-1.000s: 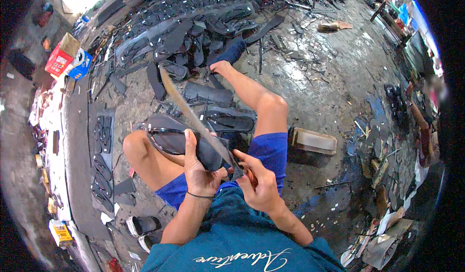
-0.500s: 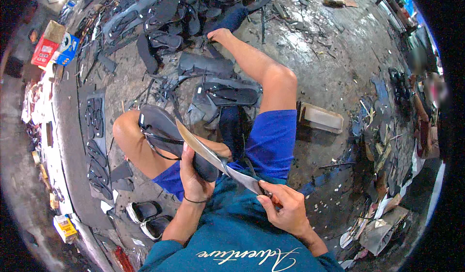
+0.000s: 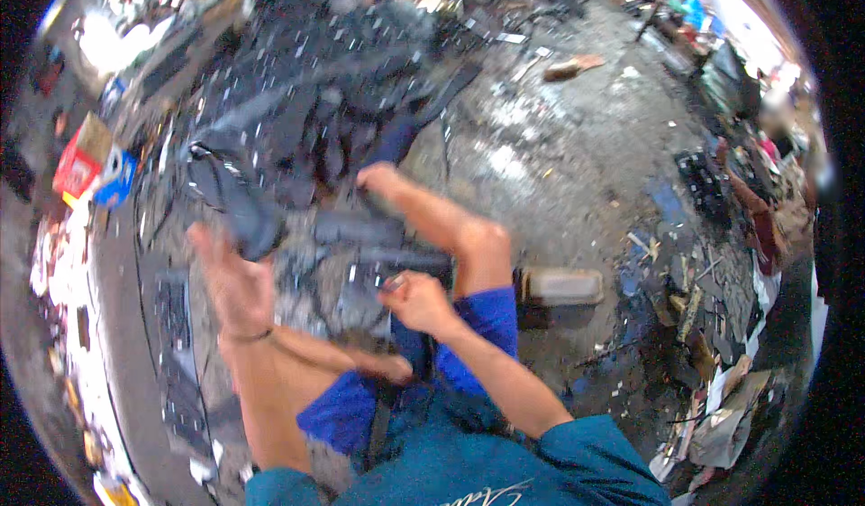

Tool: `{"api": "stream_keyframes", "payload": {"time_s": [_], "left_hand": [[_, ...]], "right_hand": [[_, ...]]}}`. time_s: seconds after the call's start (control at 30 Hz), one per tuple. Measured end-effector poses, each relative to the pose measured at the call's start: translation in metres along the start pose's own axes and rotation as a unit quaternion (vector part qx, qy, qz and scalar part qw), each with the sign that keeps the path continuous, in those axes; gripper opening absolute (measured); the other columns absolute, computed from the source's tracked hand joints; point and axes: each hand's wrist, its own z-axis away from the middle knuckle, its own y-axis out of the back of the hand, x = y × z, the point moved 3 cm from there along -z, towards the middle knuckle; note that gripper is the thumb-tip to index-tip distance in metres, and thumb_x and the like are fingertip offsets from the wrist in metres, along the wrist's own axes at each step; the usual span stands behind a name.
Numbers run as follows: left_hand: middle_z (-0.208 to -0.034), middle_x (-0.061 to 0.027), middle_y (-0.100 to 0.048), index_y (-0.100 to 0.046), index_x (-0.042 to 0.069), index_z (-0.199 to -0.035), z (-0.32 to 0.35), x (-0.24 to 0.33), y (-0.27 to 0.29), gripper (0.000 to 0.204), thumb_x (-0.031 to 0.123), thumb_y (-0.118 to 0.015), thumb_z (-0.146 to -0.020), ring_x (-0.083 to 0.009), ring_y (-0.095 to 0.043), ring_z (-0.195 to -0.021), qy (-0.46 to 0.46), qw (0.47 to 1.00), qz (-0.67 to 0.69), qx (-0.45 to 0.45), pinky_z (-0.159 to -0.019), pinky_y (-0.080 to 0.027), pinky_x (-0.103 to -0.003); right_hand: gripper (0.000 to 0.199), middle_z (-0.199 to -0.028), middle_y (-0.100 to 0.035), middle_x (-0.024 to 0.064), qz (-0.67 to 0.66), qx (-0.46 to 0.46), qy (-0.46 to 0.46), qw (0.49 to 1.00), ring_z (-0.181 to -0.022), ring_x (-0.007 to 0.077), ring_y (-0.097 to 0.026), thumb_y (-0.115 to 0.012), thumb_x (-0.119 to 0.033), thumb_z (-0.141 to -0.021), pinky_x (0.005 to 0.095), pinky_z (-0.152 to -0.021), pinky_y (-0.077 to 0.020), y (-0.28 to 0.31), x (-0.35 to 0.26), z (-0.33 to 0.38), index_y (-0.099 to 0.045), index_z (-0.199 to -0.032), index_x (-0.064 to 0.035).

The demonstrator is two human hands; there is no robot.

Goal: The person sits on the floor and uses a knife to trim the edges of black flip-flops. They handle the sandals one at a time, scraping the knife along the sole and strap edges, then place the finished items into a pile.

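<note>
My left hand (image 3: 234, 285) is stretched forward at the left, blurred, with its fingers extended. Just beyond its fingertips is a black flip-flop (image 3: 236, 201), smeared by motion; it looks released, though whether a finger still touches it is unclear. My right hand (image 3: 422, 303) is closed in front of my lap, around the dark handle of a knife (image 3: 394, 282). The knife's blade cannot be made out against the dark floor litter. My bare left foot lies near my lap, and my right leg is bent, its foot by the pile of black flip-flops (image 3: 333, 114).
A pale rectangular block (image 3: 563, 286) lies right of my knee. Further off on the floor is a brush (image 3: 573, 67). Red (image 3: 79, 165) and blue (image 3: 115, 178) boxes stand at the left edge. Scraps and crumpled sheets (image 3: 725, 420) litter the right side.
My left hand has swung forward and left, its fingers opening from the flip-flop. My right hand has moved forward and left, away from the flip-flop. The view has shifted.
</note>
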Motion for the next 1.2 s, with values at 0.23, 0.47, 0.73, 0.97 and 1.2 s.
{"api": "stream_keyframes", "payload": {"time_s": [0.23, 0.47, 0.73, 0.97, 1.2], "left_hand": [[-0.105, -0.0125, -0.059, -0.054, -0.001, -0.110, 0.085, -0.077, 0.162, 0.045, 0.035, -0.063, -0.086, -0.0247, -0.056, -0.092, 0.181, 0.956, -0.125, 0.192, -0.080, -0.048, -0.041], [-0.121, -0.0117, -0.053, -0.041, -0.004, -0.131, 0.158, -0.129, 0.124, 0.057, 0.005, -0.070, -0.083, -0.0203, -0.051, -0.106, 0.262, 0.875, -0.407, 0.005, -0.093, -0.043, -0.033], [-0.114, -0.0098, -0.059, -0.052, -0.004, -0.126, 0.104, -0.075, 0.044, 0.049, 0.016, -0.071, -0.085, -0.0194, -0.057, -0.099, 0.219, 0.905, -0.364, -0.003, -0.087, -0.048, -0.036], [-0.082, -0.0251, -0.063, -0.058, -0.001, -0.100, 0.070, -0.056, 0.036, 0.037, 0.026, -0.072, -0.080, -0.0419, -0.064, -0.076, 0.207, 0.699, -0.533, -0.430, -0.063, -0.050, -0.043], [-0.101, -0.0110, -0.065, -0.050, 0.006, -0.128, 0.032, 0.021, 0.014, 0.063, 0.023, -0.079, -0.075, -0.0225, -0.065, -0.090, 0.122, 0.864, -0.483, -0.079, -0.081, -0.051, -0.030]], "right_hand": [[0.034, -0.104, -0.064, 0.0240, 0.199, -0.142, -0.032, 0.969, -0.095, 0.0406, -0.064, -0.063, -0.026, -0.081, 0.0498, -0.082, -0.0523, -0.055, 0.058, -0.069, -0.058, -0.106, -0.0034], [0.035, -0.068, -0.060, 0.0073, -0.213, -0.238, -0.113, 0.941, -0.056, 0.0172, -0.057, -0.064, -0.037, -0.086, 0.0338, -0.048, -0.0471, -0.038, -0.031, -0.066, -0.059, -0.082, -0.0026], [0.042, -0.080, -0.065, 0.0091, -0.221, 0.075, 0.073, 0.970, -0.069, 0.0178, -0.061, -0.072, -0.037, -0.082, 0.0340, -0.067, -0.0510, 0.061, -0.108, -0.008, -0.063, -0.103, -0.0013], [0.037, -0.071, -0.062, 0.0035, -0.344, 0.104, -0.002, 0.933, -0.056, 0.0096, -0.058, -0.078, -0.020, -0.077, 0.0245, -0.047, -0.0452, 0.154, -0.072, 0.011, -0.056, -0.103, -0.0030], [0.025, -0.067, -0.051, -0.0030, -0.698, 0.227, -0.068, 0.675, -0.053, 0.0138, -0.052, -0.070, -0.009, -0.083, 0.0306, -0.051, -0.0474, 0.122, 0.009, 0.064, -0.050, -0.097, -0.0138]]}}
